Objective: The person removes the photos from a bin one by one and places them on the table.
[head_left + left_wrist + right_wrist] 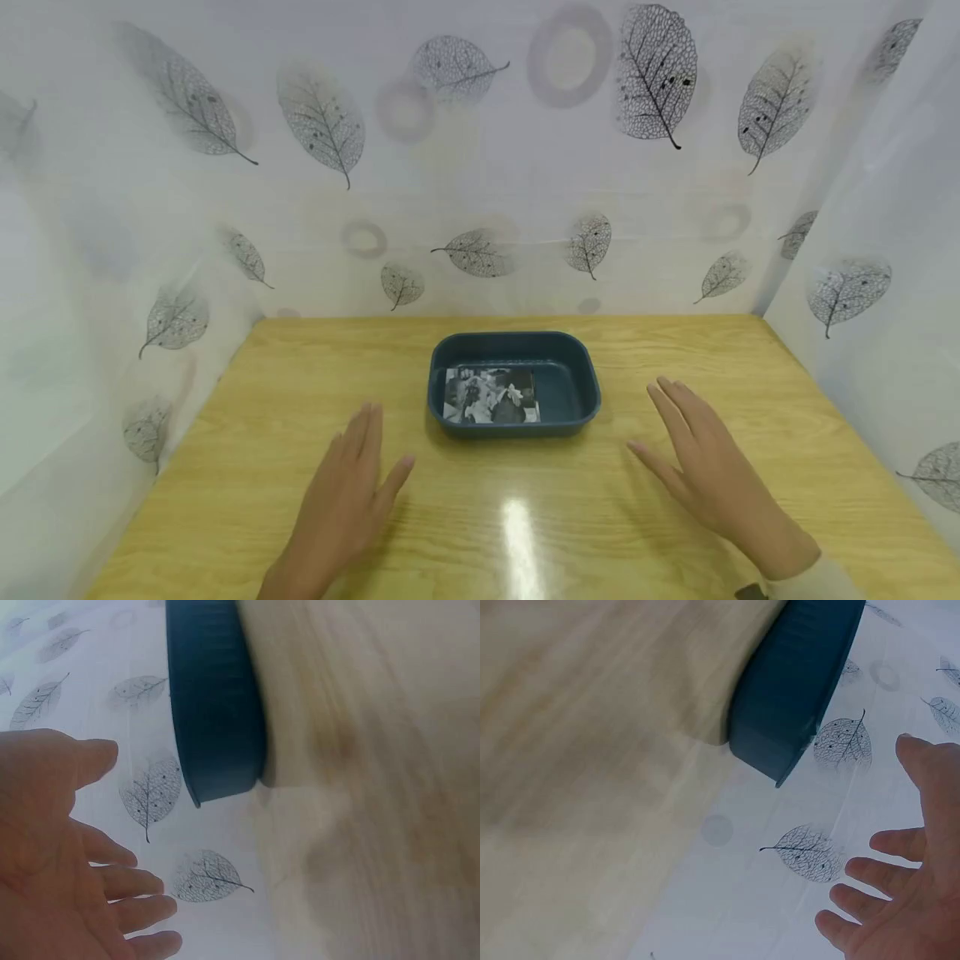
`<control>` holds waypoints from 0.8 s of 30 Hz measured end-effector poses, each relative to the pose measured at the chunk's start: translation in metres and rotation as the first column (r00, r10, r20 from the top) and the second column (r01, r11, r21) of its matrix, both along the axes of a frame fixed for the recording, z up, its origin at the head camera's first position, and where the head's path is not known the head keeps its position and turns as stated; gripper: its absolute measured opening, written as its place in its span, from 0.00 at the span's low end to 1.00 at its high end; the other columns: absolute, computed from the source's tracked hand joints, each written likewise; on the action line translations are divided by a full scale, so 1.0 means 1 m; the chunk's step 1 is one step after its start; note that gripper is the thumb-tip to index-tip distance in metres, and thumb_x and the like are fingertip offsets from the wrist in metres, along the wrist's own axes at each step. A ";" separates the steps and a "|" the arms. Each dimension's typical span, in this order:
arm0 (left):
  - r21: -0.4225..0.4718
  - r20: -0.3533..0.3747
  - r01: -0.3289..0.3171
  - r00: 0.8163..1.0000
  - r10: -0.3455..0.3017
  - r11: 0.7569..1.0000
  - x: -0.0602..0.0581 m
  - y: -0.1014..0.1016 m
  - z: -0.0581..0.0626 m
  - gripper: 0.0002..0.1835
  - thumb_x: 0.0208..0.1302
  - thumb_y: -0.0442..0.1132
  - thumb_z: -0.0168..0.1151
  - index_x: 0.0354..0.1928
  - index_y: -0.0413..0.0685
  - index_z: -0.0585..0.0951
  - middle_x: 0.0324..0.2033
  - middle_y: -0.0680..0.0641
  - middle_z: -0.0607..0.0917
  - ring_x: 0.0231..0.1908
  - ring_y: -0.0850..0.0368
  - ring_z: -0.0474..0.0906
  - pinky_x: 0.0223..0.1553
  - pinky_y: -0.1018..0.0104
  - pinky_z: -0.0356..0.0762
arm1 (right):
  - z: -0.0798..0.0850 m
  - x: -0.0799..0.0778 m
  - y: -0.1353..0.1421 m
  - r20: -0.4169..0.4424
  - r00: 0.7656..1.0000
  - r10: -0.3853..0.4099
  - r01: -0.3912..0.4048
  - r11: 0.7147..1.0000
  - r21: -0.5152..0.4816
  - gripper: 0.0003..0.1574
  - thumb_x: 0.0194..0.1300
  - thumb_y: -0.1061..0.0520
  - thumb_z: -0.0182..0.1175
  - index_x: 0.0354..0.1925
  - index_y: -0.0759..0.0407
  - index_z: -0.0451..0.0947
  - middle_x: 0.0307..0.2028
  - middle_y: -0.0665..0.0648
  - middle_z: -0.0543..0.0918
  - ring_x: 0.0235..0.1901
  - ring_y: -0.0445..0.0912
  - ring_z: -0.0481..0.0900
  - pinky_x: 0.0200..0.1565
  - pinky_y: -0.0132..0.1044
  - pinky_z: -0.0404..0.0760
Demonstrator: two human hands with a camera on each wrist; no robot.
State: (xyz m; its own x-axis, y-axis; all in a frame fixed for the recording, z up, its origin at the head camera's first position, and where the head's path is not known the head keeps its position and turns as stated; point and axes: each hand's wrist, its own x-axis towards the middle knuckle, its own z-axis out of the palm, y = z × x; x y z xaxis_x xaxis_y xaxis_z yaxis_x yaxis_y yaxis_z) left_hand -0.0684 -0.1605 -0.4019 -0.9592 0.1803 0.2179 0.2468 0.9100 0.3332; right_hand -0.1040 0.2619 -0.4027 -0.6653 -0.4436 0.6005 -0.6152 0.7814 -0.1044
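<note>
A dark teal rectangular tray [570,392] with rounded corners sits toward the back of the wooden table. Inside it, on the left, lies a black-and-white printed picture [491,396]. My left hand [341,500] is held to the front left of the tray, fingers straight, thumb apart, holding nothing. On the other side, my right hand [708,471] is spread likewise at the front right, also with nothing in it. Both wrist views show the tray's outer wall [217,697] beyond the fingers, apart from either hand.
The wooden tabletop [315,358] reaches back to a white sheet [480,183] printed with grey leaves and rings. More of that sheet rises along the left and right sides. A bright light reflection lies on the table in front of the tray.
</note>
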 end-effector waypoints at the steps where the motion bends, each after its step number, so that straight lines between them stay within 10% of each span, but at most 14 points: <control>1: 0.019 0.006 0.003 1.000 -0.003 1.000 -0.002 0.000 0.002 0.41 0.79 0.57 0.49 0.75 0.28 0.55 0.75 0.30 0.57 0.73 0.34 0.55 0.70 0.39 0.55 | 0.003 -0.004 -0.002 0.000 1.000 0.015 -0.015 1.000 -0.010 0.49 0.78 0.32 0.44 0.70 0.75 0.64 0.66 0.73 0.69 0.64 0.69 0.67 0.71 0.52 0.58; 10: 0.215 0.143 0.000 0.989 -0.031 0.977 -0.027 0.005 0.013 0.42 0.80 0.59 0.44 0.77 0.30 0.52 0.75 0.32 0.56 0.72 0.33 0.57 0.70 0.39 0.56 | 0.026 -0.041 -0.021 0.198 0.977 0.084 -0.067 0.994 -0.090 0.44 0.68 0.51 0.68 0.72 0.68 0.63 0.66 0.68 0.70 0.64 0.63 0.68 0.61 0.61 0.68; 24: 0.372 0.304 -0.121 0.953 0.002 0.920 -0.068 0.016 0.008 0.37 0.80 0.54 0.47 0.75 0.30 0.57 0.64 0.32 0.76 0.59 0.37 0.77 0.59 0.39 0.72 | 0.039 -0.096 -0.072 0.539 0.836 0.101 -0.050 0.993 -0.108 0.49 0.66 0.44 0.69 0.72 0.68 0.62 0.64 0.69 0.71 0.57 0.62 0.76 0.54 0.57 0.77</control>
